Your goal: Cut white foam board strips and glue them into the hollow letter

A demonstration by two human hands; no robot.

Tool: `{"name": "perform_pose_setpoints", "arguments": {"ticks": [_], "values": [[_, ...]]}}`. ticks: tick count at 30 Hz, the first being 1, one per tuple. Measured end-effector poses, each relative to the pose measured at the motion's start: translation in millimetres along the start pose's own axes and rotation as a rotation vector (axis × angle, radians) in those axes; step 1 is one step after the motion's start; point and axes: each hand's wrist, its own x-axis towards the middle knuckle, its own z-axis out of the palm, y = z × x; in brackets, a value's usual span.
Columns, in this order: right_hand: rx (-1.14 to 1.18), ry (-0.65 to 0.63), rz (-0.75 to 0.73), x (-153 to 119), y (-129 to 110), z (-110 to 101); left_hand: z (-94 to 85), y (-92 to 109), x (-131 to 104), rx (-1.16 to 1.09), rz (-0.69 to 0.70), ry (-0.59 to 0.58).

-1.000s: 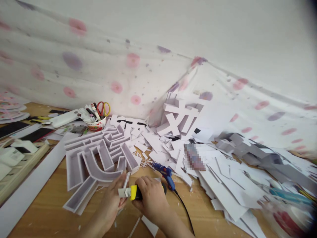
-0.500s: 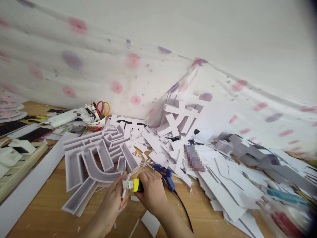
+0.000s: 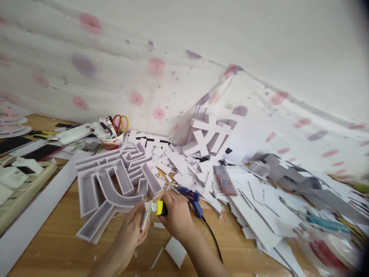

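Observation:
Near the bottom middle, my left hand is closed round a small white board piece. My right hand grips a yellow and black cutter, whose blade end meets the upper part of the piece. Just beyond my hands lies a large white hollow character form with raised walls. A blue glue gun with a black cord rests on the wooden table behind my right hand.
A cup holds pens and scissors. White offcuts are heaped in the middle, with stacked white sheets at right. Another white character leans at the back. A power strip lies at left.
The view has shifted slightly. My hands are still together on the white piece and cutter, with the piece turned a little.

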Motion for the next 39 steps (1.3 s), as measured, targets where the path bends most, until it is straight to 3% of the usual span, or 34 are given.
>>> {"name": "perform_pose_setpoints", "arguments": {"ticks": [4, 8, 10, 14, 18, 23, 27, 31, 35, 39], "values": [[0.004, 0.028, 0.135, -4.9, 9.9, -0.5, -2.8, -2.9, -5.7, 0.077, -0.043, -0.042], [-0.01, 0.023, 0.196, -18.0, 23.7, 9.3, -12.0, -1.0, 1.2, 0.196, 0.035, 0.159], [-0.043, 0.02, 0.252, -24.1, 32.2, 18.7, -19.1, 0.5, 7.3, 0.257, 0.104, 0.189], [-0.112, 0.013, 0.292, -33.2, 47.8, 39.7, -32.6, 0.5, 16.2, 0.398, 0.212, 0.149], [-0.121, -0.007, 0.303, -39.8, 54.2, 52.8, -40.2, -1.2, 20.1, 0.395, 0.199, 0.092], [-0.093, 0.039, 0.223, -40.7, 42.7, 38.6, -49.9, -3.6, 25.6, 0.385, 0.169, 0.027], [0.139, 0.208, 0.096, -21.6, 13.1, 8.6, -55.6, 0.2, 28.0, 0.443, 0.208, -0.017], [0.445, 0.129, -0.103, 12.7, -13.1, -9.2, -53.1, 12.9, 28.6, 0.548, 0.257, -0.045], [0.457, 0.124, -0.093, 41.2, -14.8, -9.0, -58.6, 31.4, 36.6, 0.644, 0.338, 0.004], [0.379, 0.182, -0.095, 55.9, -6.0, -2.5, -75.3, 44.9, 53.1, 0.725, 0.488, 0.153]]}}
